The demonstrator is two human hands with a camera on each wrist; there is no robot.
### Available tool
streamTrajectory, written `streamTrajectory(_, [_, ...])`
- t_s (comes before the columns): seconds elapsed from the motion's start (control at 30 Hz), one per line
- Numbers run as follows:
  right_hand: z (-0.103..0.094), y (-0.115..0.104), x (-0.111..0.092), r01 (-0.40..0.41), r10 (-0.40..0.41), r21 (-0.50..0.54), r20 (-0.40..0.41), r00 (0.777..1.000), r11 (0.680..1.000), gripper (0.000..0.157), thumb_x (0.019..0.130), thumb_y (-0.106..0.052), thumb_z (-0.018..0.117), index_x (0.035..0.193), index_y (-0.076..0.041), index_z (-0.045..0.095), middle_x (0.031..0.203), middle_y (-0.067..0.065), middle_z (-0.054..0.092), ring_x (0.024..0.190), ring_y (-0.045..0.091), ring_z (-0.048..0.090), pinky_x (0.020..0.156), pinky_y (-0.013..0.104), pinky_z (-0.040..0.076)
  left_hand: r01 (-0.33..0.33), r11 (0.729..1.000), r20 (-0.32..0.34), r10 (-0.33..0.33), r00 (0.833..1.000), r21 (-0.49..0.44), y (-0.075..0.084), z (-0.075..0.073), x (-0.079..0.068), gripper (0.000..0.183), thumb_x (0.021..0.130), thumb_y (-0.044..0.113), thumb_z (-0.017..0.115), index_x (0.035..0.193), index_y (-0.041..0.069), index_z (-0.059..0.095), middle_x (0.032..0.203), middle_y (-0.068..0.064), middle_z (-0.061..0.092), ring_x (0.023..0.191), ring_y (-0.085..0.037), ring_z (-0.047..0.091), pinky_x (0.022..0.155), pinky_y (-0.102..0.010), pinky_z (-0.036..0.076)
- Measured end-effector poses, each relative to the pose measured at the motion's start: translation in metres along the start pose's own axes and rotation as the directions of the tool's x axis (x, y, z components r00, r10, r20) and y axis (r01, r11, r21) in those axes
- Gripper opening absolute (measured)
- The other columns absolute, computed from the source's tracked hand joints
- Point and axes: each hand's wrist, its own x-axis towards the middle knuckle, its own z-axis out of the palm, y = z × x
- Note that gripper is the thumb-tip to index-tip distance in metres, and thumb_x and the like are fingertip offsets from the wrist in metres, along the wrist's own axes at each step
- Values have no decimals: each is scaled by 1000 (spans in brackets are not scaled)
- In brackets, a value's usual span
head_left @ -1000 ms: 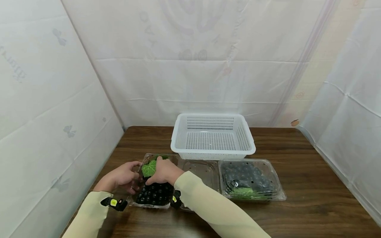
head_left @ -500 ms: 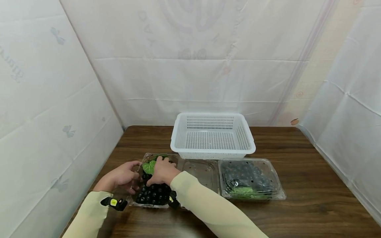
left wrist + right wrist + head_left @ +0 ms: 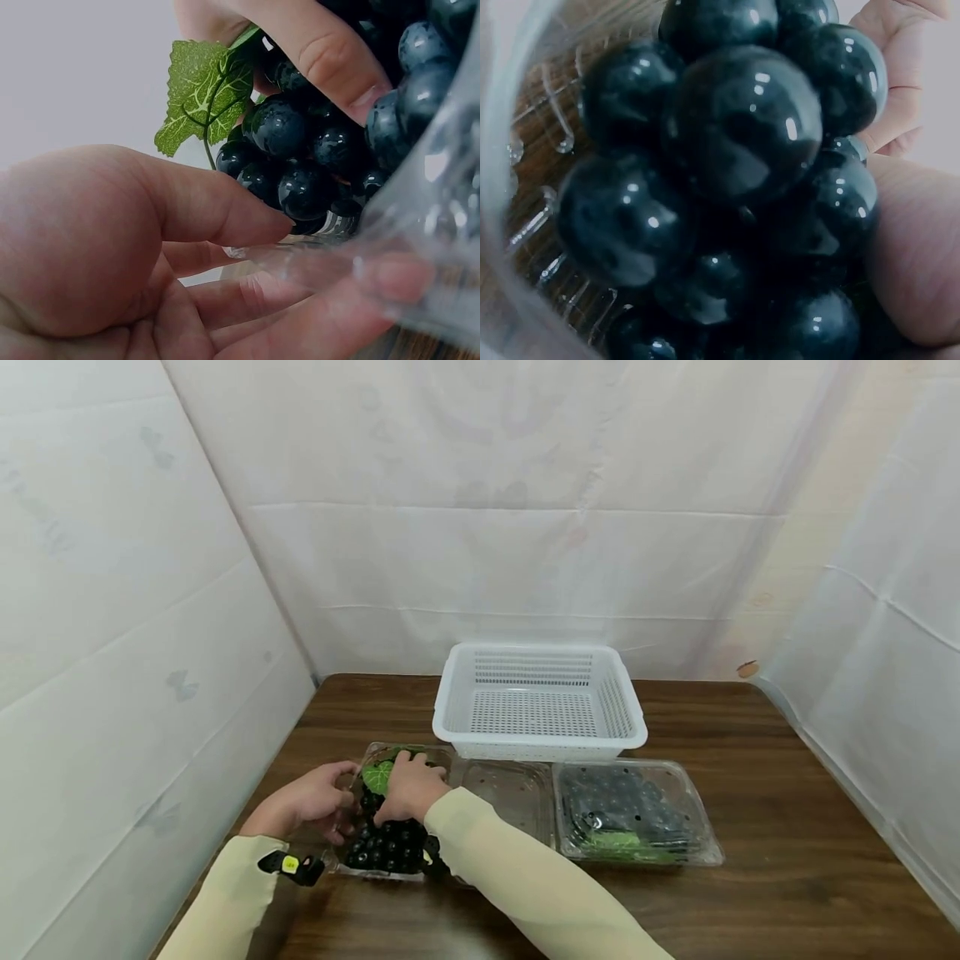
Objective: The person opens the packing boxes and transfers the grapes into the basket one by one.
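Head view: dark wood-grain tabletop (image 3: 795,785), creased whitish sheeting (image 3: 450,560) behind and at both sides; white slotted basket (image 3: 540,750) toward the rear; black grapes (image 3: 386,847) in an open clear clamshell (image 3: 382,874), front left, right hand (image 3: 411,789) grasping them. Left wrist: left hand (image 3: 142,240) pinches the clamshell's thin, glossy wall; veined green leaf (image 3: 199,94) beside the grapes. Right wrist: grapes smooth, shiny, spherical, above ribbed transparent plastic.

No text or number can be read.

Two grips (image 3: 322,797) (image 3: 411,787), two clear boxes (image 3: 372,873) (image 3: 701,849), one basket (image 3: 540,744), one table (image 3: 810,877).
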Motion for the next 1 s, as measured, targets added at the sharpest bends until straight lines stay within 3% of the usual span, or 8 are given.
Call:
streamTrajectory(0.37, [-4, -4, 4, -24, 24, 28, 30, 999, 999, 110, 76, -58, 86, 161, -17, 28, 154, 13, 45, 127, 35, 59, 101, 47, 54, 16, 1000, -5, -16, 1000, -15, -5, -2, 0, 61, 99, -4, 45, 156, -3, 23, 108, -24, 66, 72, -29, 71, 62, -49, 63])
streamTrajectory(0.6, [-4, -1, 8, -44, 43, 56, 21, 999, 997, 109, 74, -56, 88, 159, -19, 30, 149, 14, 50, 117, 31, 63, 90, 42, 59, 21, 1000, 6, -20, 1000, -10, -2, -3, 3, 57, 100, -5, 45, 154, -3, 26, 108, -23, 67, 72, -29, 71, 62, -49, 63])
streamTrajectory(0.77, [-6, 4, 9, -29, 28, 85, 14, 1000, 996, 107, 73, -54, 89, 157, -18, 34, 147, 13, 53, 109, 27, 66, 80, 38, 60, 16, 1000, 5, -16, 1000, -13, -2, -2, 4, 55, 101, -4, 45, 153, -3, 28, 107, -22, 68, 72, -29, 71, 62, -49, 63])
streamTrajectory(1.0, [-4, 7, 10, 7, -7, 81, 2, 1000, 997, 108, 74, -54, 88, 159, -17, 32, 149, 13, 53, 115, 27, 66, 83, 37, 60, 15, 1000, 8, -15, 1000, -13, -3, -2, 4, 55, 100, -5, 44, 153, -3, 27, 103, -21, 68, 71, -29, 71, 62, -50, 63])
